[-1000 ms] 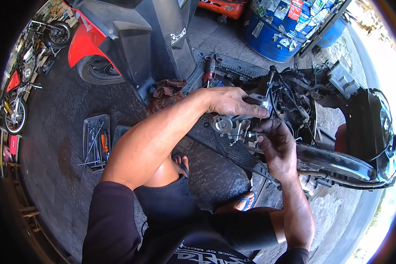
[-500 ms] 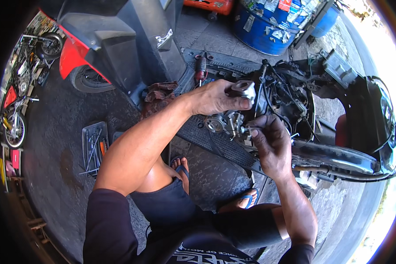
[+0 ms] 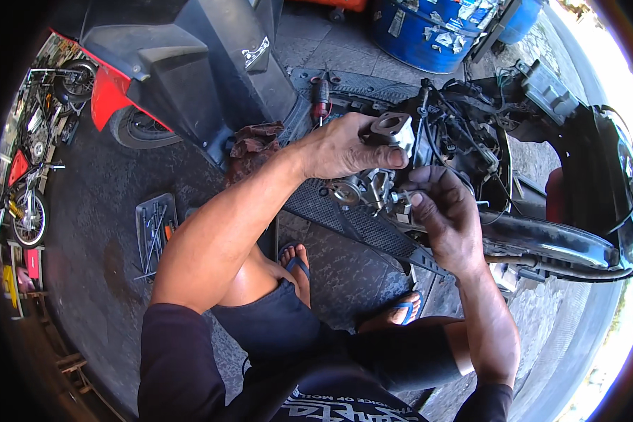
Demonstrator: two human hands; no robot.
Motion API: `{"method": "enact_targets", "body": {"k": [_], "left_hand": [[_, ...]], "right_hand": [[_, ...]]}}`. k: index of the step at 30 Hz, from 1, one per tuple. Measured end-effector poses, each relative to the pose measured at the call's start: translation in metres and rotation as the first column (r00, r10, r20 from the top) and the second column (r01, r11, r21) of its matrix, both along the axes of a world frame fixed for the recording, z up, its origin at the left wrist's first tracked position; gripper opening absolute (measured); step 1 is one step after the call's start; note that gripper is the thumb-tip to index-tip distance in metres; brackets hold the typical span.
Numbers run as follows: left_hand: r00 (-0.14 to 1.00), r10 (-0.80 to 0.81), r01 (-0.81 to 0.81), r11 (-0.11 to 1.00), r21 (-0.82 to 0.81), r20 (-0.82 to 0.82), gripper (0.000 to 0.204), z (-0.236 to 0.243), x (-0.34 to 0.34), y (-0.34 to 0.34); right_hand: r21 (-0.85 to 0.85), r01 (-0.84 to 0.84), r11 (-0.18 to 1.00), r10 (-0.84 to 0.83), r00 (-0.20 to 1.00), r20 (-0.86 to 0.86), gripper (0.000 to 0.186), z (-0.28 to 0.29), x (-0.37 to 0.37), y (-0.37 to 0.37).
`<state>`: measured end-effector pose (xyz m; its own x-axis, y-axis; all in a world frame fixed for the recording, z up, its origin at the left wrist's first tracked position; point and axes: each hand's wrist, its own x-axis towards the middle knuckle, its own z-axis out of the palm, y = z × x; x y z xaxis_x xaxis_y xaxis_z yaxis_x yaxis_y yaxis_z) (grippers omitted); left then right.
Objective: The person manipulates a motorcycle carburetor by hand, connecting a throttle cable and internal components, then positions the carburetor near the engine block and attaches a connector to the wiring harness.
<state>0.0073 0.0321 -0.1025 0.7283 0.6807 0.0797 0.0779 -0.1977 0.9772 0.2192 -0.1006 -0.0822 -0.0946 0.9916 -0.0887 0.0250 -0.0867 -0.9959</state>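
My left hand is wrapped around a silver metal carburetor, held up above the scooter's footboard. Its oval flange with a round opening points upward past my fingers. At the carburetor's right side, my right hand is closed, thumb and fingers pinched beside a small metal fitting. What lies between those fingertips is too small to make out. Just beyond is the stripped scooter frame with its bare cables and hoses.
A red-handled screwdriver and a brown rag lie near the black body panel. On the floor at left sits a tool tray. A blue drum stands at the back, a wheel at right.
The carburetor has tilted so its flange opening shows more. My right hand has turned slightly and stays at the fitting. The whole view has shifted a little.
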Motion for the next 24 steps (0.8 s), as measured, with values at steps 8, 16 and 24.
{"method": "enact_targets", "body": {"k": [8,16,24], "left_hand": [[0.999,0.044,-0.043,0.998,0.056,-0.016,0.085,-0.001,-0.001,0.002],[1.0,-0.007,0.007,1.0,0.001,-0.018,0.073,0.0,-0.009,0.0],[0.998,-0.044,0.043,0.999,-0.003,-0.046,0.111,-0.004,-0.008,0.004]], "right_hand": [[0.042,0.021,0.999,-0.022,0.999,0.025,0.02,-0.002,-0.001,-0.001],[0.096,0.001,0.995,-0.007,0.998,0.056,0.021,-0.002,-0.002,-0.002],[0.132,-0.011,0.991,-0.004,0.994,0.113,0.024,-0.007,0.001,-0.003]]}}
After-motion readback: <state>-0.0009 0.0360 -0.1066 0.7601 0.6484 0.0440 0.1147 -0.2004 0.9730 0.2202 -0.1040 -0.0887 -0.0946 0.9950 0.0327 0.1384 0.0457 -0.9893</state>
